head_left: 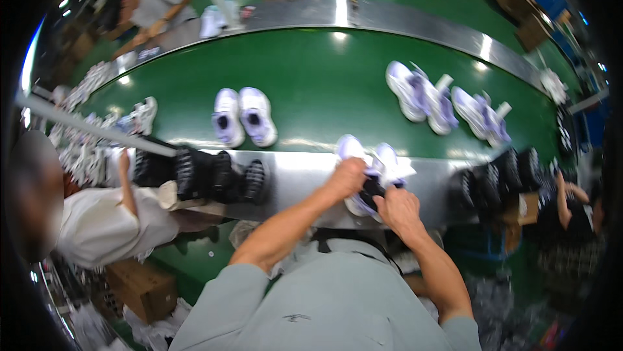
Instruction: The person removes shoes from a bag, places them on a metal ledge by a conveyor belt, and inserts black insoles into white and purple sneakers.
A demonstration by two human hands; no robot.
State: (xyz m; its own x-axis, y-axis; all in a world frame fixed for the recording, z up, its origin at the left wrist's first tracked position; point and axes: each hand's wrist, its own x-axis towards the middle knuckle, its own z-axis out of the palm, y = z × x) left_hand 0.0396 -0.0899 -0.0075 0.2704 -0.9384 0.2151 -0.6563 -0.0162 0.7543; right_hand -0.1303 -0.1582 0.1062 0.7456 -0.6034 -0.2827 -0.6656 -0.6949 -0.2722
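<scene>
A pair of white and lavender sneakers rests on the metal ledge in front of me, toes pointing away. My left hand [349,177] is closed on the left sneaker [351,146], covering its upper. Black material [371,191] shows at that shoe's opening; whether it is lining or an insert I cannot tell. Curled against it, my right hand [398,208] has its fingertips at the black material, near the heel. The right sneaker [385,156] lies alongside, with a white tag or paper [405,168] by its right side.
On the green belt [311,85] stand a sneaker pair [244,117] at left and two pairs [448,104] at right. Dark shoe-like forms [220,175] line the ledge [292,188] on both sides. Co-workers flank me; a carton [143,289] sits at lower left.
</scene>
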